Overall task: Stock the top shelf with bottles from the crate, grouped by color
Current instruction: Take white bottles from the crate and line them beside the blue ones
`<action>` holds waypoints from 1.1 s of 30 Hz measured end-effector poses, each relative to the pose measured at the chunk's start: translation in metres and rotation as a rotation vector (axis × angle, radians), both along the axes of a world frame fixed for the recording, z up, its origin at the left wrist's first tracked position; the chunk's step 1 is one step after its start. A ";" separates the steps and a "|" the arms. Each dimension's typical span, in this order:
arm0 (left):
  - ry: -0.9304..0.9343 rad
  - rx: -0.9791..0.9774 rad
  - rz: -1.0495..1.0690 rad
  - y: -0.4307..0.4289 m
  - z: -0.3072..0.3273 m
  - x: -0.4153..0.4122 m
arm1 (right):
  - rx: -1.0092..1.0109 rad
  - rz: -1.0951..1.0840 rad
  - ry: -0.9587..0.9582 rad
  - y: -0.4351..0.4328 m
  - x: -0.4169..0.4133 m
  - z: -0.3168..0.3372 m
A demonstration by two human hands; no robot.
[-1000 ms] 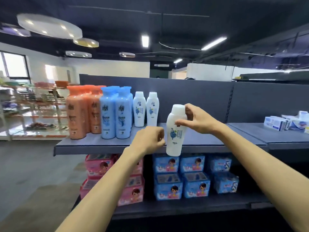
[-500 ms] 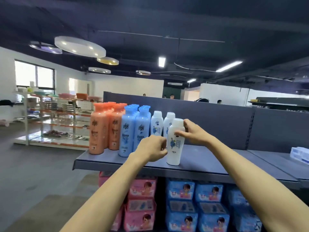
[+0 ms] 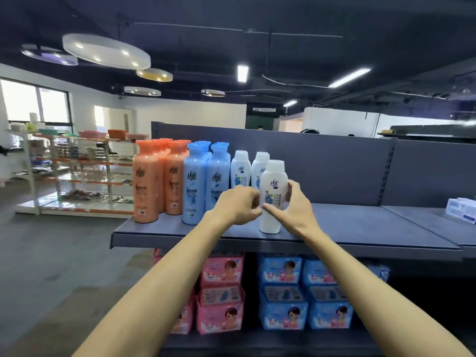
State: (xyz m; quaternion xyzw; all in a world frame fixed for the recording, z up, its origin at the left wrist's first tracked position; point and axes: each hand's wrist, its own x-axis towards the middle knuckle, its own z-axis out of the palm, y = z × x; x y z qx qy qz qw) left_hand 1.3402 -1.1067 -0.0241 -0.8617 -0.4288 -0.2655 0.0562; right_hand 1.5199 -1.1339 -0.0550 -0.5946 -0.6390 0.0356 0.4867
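A white bottle (image 3: 273, 181) stands upright near the front of the grey top shelf (image 3: 360, 228). My right hand (image 3: 293, 207) wraps its right side, thumb across the front. My left hand (image 3: 235, 206) is curled at its left side, fingertips touching it. Behind stand two more white bottles (image 3: 240, 168). Left of them are blue bottles (image 3: 206, 181) in rows, then orange bottles (image 3: 154, 181) at the shelf's left end. The crate is out of view.
The shelf's grey back panel (image 3: 334, 163) rises behind the bottles. A white-and-blue box (image 3: 462, 210) lies at the far right on the adjoining shelf. Pink packs (image 3: 221, 292) and blue packs (image 3: 304, 292) fill the shelf below. Another display rack (image 3: 77, 171) stands far left.
The white bottle came from in front of the shelf edge onto the shelf and now stands in front of the other two white ones. My right hand slid down from its cap to its side.
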 end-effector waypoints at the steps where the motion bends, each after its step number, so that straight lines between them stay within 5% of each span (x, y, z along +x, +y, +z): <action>1: 0.000 0.003 0.002 0.001 -0.001 0.000 | 0.004 -0.062 0.001 -0.002 -0.008 -0.012; 8: 0.007 0.001 0.053 0.012 -0.014 -0.008 | -0.069 -0.257 -0.010 0.001 -0.033 -0.043; 33: -0.123 0.061 0.214 0.037 -0.036 -0.027 | -0.217 -0.179 -0.027 0.113 -0.065 -0.027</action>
